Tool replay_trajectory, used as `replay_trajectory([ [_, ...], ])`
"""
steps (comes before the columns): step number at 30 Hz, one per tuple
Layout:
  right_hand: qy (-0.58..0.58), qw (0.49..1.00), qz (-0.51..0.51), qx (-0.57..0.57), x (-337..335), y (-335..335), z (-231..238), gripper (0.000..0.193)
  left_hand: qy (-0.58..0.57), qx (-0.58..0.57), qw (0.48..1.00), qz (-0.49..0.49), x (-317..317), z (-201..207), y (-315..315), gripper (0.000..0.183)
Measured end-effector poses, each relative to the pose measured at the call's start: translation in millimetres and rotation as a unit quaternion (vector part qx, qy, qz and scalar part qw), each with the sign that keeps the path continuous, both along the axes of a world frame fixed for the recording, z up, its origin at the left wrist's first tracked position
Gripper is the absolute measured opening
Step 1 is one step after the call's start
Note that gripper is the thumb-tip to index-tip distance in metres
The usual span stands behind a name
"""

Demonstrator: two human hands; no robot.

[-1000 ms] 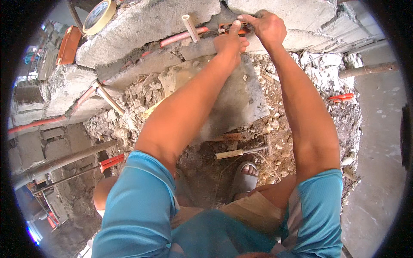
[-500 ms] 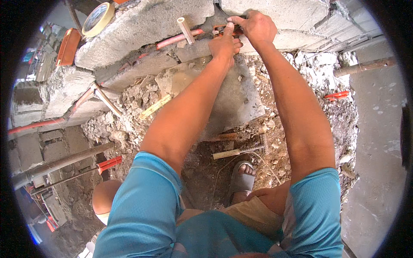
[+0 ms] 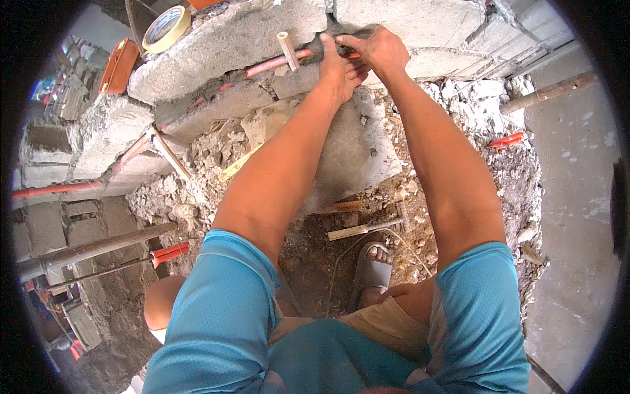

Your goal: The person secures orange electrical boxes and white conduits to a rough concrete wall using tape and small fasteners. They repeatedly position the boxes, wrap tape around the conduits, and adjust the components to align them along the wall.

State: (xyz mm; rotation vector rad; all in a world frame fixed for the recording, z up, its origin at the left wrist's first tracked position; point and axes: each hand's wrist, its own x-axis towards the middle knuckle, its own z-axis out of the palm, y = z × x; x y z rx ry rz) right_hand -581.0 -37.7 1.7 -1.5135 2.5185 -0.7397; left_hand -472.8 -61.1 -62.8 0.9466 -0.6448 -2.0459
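Both my hands are at a gap in the broken block wall [image 3: 216, 52], around a small orange electrical box [image 3: 355, 56] set in it. My left hand [image 3: 337, 73] grips the box from the left, thumb up and fingers across its lower side. From the right, my right hand [image 3: 384, 52] closes on its upper edge, thumb and fingertips bent inward. The hands hide most of the box. An orange conduit [image 3: 270, 65] runs along the groove to the left of my left hand, with a short pale peg [image 3: 287, 51] standing against it.
A tape roll [image 3: 166, 29] and another orange box [image 3: 119, 66] rest on the wall top at left. A hammer [image 3: 364, 228] lies on the rubble near my sandalled foot [image 3: 373, 266]. Orange pieces [image 3: 506, 140] lie at right, below a metal pipe [image 3: 548, 93].
My right hand has shifted slightly left and down, closer to the left one. My left thumb has moved left, and less of the orange box shows. The whole view has shifted a little.
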Motion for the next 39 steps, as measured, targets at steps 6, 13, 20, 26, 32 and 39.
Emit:
replay_trajectory([
  [6,-0.085,0.987,-0.121,-0.062,28,-9,-18,0.102,0.051,-0.007,0.998,-0.020,7,7,12,0.095],
  [13,-0.060,0.990,-0.100,-0.082,25,-16,-24,0.106,0.080,-0.043,0.995,-0.039,5,-8,6,0.081],
  [20,-0.035,0.997,-0.036,-0.050,20,-11,-6,0.110,0.069,0.011,0.996,-0.059,10,-1,-10,0.096],
  [26,-0.024,0.993,-0.079,-0.088,14,-17,-20,0.109,0.081,-0.025,0.995,-0.044,6,6,8,0.091],
  [32,-0.055,0.997,-0.059,-0.011,23,-11,-10,0.105,0.078,-0.058,0.994,-0.048,12,-18,8,0.095],
  [39,0.005,0.999,-0.031,0.009,-6,-18,-13,0.112,0.043,-0.039,0.997,-0.054,16,2,43,0.107],
])
